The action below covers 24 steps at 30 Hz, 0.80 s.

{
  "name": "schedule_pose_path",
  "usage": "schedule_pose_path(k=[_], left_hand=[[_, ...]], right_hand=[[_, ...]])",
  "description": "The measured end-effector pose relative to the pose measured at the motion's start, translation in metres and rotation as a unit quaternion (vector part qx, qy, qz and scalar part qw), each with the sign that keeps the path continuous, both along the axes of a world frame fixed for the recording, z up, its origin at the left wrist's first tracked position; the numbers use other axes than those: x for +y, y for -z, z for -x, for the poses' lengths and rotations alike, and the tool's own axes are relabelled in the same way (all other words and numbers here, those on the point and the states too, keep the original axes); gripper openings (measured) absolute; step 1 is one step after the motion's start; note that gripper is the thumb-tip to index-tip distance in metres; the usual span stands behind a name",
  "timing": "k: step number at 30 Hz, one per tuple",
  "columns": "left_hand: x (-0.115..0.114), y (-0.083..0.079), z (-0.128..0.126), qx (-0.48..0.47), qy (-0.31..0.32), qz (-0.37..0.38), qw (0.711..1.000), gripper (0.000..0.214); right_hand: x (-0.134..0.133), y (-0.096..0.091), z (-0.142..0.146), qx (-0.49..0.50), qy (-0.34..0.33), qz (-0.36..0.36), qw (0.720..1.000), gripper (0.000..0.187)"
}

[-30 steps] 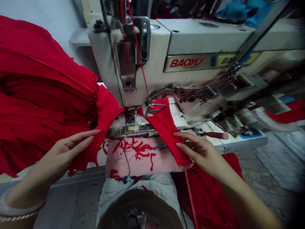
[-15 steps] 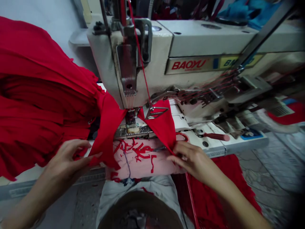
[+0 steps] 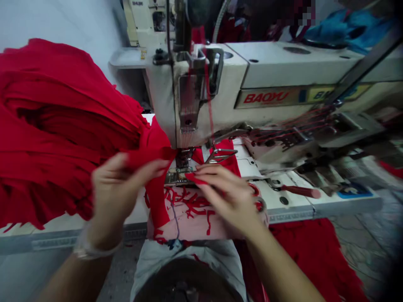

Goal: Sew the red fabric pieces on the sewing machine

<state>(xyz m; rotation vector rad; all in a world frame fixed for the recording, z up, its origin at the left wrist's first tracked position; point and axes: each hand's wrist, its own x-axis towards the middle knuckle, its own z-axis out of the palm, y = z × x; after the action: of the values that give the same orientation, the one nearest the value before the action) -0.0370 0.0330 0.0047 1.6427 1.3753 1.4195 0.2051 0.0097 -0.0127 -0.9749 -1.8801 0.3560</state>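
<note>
A sewing machine (image 3: pixel 163 96) with a metal presser foot (image 3: pixel 184 157) stands in front of me. Red fabric (image 3: pixel 157 195) runs from the left up to the foot, and its lower end hangs over the pink padded front edge (image 3: pixel 189 230). My left hand (image 3: pixel 115 191), blurred, grips a fold of this fabric between thumb and fingers, left of the foot. Just right of and below the foot, my right hand (image 3: pixel 229 195) pinches the edge of a red fabric piece. More of that piece shows behind the fingers, under the wire thread guide (image 3: pixel 220 156).
A thick stack of red fabric (image 3: pixel 63 121) fills the left side. Red-handled scissors (image 3: pixel 258 204) lie partly hidden beside my right wrist. A red-handled tool (image 3: pixel 299 191) rests on the machine bed. More red fabric (image 3: pixel 315 256) hangs at lower right. Red scraps (image 3: pixel 195 205) litter the pink padding.
Both hands have moved up and inward toward the presser foot. The right-hand fabric edge is now close to the foot, and the left hand has lifted a fold. The view has shifted slightly.
</note>
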Motion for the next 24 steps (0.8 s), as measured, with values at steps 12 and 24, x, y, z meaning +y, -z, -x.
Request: schedule_pose_path(k=[12,24], left_hand=[[-0.007,0.026,-0.026,0.582,0.063,-0.201,0.785,0.040],[-0.004,0.035,-0.023,0.544,0.098,-0.209,0.807,0.042]], right_hand=[[0.007,0.029,0.025,-0.237,0.129,-0.136,0.953,0.026],[0.009,0.024,0.028,-0.310,0.114,-0.145,0.933,0.030]])
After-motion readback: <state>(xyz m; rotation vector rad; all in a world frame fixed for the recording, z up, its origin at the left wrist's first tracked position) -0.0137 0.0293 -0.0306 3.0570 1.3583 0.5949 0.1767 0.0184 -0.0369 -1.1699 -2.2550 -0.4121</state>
